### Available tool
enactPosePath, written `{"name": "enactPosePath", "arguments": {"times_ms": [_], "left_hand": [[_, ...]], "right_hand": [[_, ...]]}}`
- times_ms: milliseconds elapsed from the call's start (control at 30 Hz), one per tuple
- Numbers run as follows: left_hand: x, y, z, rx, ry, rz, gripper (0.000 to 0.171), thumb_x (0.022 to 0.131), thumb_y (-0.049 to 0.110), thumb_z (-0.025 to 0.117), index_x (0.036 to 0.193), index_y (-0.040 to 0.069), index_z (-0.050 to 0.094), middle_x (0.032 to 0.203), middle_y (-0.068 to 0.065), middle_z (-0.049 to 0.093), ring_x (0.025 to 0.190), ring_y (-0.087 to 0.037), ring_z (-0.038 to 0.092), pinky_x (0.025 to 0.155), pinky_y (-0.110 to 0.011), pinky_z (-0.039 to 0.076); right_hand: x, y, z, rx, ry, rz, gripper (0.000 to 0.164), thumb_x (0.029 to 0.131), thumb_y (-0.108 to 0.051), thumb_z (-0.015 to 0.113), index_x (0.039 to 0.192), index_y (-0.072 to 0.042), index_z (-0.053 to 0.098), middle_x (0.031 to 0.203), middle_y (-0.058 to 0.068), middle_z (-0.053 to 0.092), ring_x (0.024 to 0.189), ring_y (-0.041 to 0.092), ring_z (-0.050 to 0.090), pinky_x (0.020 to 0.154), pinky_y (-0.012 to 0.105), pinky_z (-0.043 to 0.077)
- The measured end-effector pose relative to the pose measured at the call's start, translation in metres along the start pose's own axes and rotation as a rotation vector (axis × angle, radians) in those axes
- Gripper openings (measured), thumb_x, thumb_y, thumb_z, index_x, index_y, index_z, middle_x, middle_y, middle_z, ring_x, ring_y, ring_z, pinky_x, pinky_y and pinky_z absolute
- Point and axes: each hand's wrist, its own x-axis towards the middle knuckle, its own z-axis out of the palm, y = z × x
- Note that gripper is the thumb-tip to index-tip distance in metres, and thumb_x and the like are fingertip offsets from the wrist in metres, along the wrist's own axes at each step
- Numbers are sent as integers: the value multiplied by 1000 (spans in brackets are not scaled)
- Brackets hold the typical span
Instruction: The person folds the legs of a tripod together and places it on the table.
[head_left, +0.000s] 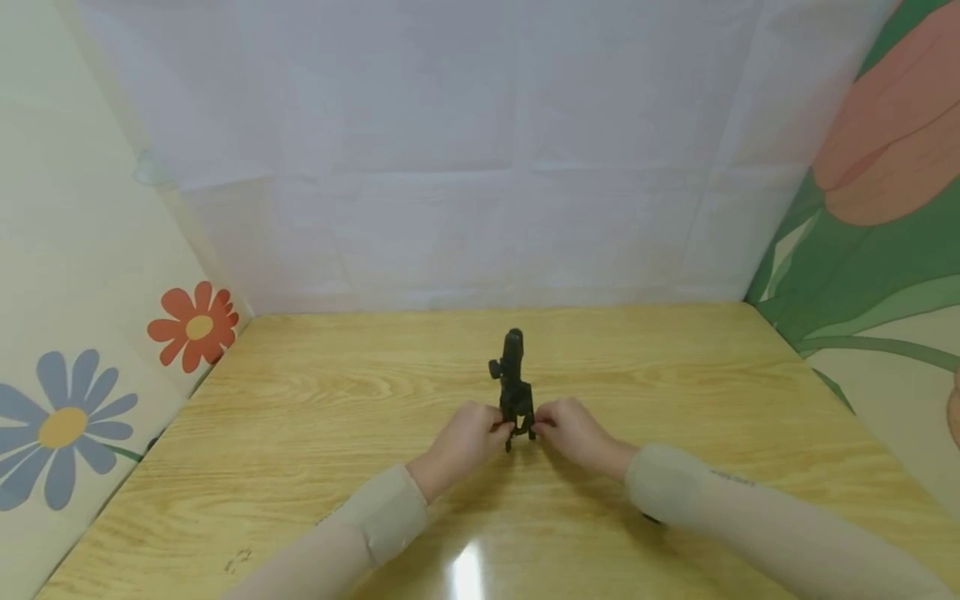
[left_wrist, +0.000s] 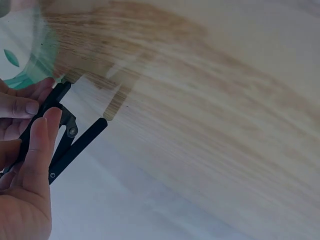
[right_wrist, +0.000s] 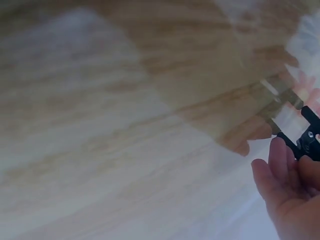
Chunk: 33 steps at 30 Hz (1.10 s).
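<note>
A black stand (head_left: 514, 392) was over the wooden table (head_left: 315, 467), between the two hands of a person. It leaned a little, with its long upper part pointing away from the person and a small knob (head_left: 495, 368) on its left side. At its lower end, the thin legs were spread apart; in the left wrist view, one straight leg (left_wrist: 82, 147) and a hinge (left_wrist: 72, 131) could be seen. I cannot tell whether the legs touched the table.

The left hand (head_left: 467, 435) was at the left of the stand and pinched its lower part between thumb and fingers. The right hand (head_left: 576, 432) was at the right of the stand and pinched the end of the leg there. Both wrists wore light sleeves (head_left: 667, 483), nearer to the person than the stand.

Far behind the stand hung a white sheet (head_left: 450, 167) with fold lines. Well to the left of the stand were a red flower (head_left: 172, 327) and a blue flower (head_left: 43, 427), and well to the right a large pink tulip (head_left: 892, 125). A bright reflection (head_left: 467, 575) lay on the table, in front of the stand.
</note>
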Motion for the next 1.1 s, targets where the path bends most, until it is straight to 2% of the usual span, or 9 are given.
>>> {"name": "enactPosePath", "arguments": {"times_ms": [233,400,533,700,933,1100], "left_hand": [[0,1,-1,-18,7,-13,22,92,-1,61,72,-6,69,57,-1,57,44,-5,39,41,-18,34],[2,0,-4,-53,-20,-5,22,91,-2,61,70,-5,68,52,2,52,42,-5,37,40,-17,32],[4,-2,-6,-74,-41,7,24,91,-2,60,69,-5,68,51,3,50,42,-5,36,41,-18,32],[6,-3,-6,-63,-26,37,22,90,-3,60,70,-6,68,53,0,55,43,-5,38,41,-18,33],[5,-5,-3,-23,-18,32,18,90,-2,63,75,-6,70,58,-5,61,45,-6,42,42,-18,36],[4,-3,-1,-9,-11,34,16,91,-2,63,77,-6,71,59,-4,61,47,-5,42,43,-18,37]], "right_hand": [[-2,2,2,-42,10,-96,9,87,8,64,81,4,70,77,10,69,69,12,63,61,23,51],[0,3,2,-22,7,-99,10,84,9,63,79,3,68,74,8,68,63,6,54,57,22,48],[1,4,2,-30,15,-90,10,84,9,63,81,2,69,76,9,69,64,6,56,59,21,49],[3,3,3,-45,35,-117,9,86,9,63,87,4,70,83,12,72,73,14,66,65,25,53],[4,4,7,-47,36,-118,11,89,9,60,91,4,70,89,14,72,85,24,69,74,33,56],[2,3,9,1,41,-112,13,88,9,61,88,1,71,88,10,72,85,20,68,75,34,55]]}}
